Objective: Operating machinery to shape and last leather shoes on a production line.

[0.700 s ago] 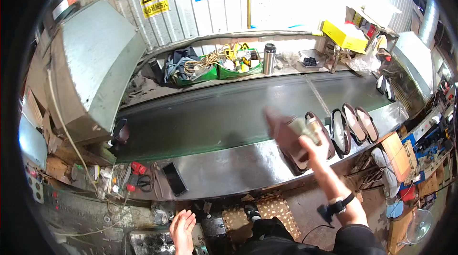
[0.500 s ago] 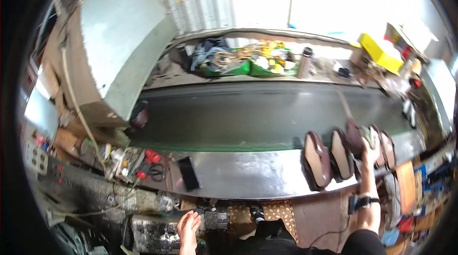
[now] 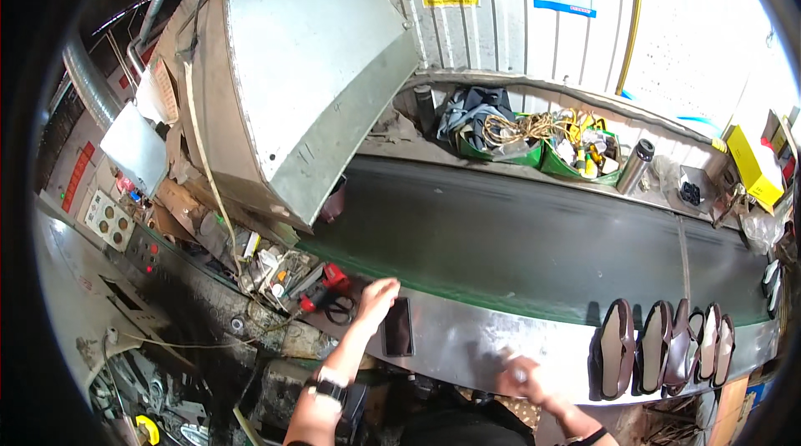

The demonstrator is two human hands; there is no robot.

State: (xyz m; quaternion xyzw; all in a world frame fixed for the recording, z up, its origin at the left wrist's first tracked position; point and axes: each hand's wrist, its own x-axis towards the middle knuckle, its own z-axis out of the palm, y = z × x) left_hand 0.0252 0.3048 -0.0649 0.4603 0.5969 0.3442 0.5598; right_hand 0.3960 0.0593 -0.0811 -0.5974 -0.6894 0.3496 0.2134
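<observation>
My left hand (image 3: pixel 377 302) is over the metal ledge, just left of a dark phone (image 3: pixel 398 327). Its fingers are curled together, and nothing shows in them. Lower and to the right, my right hand (image 3: pixel 524 379) is above the ledge's front edge, smeared by motion; whether it holds anything is unclear. Farther right, several dark brown shoe uppers stand in a row, most with pale undersides toward me, among them the leftmost shoe upper (image 3: pixel 617 350) and a brown-sided shoe upper (image 3: pixel 678 347). Both hands are apart from them.
A dark conveyor belt (image 3: pixel 501 237) runs behind the ledge. A large metal hood (image 3: pixel 317 70) covers its left end, where a maroon shoe upper (image 3: pixel 334 202) partly shows. Green bins (image 3: pixel 576 164) and a steel flask (image 3: pixel 636 166) line the back shelf. A red-handled tool (image 3: pixel 334 276) lies left.
My right hand has left the shoe uppers and moved left. My left hand has risen forward to beside the phone. The view has turned left, so the scene sits farther right.
</observation>
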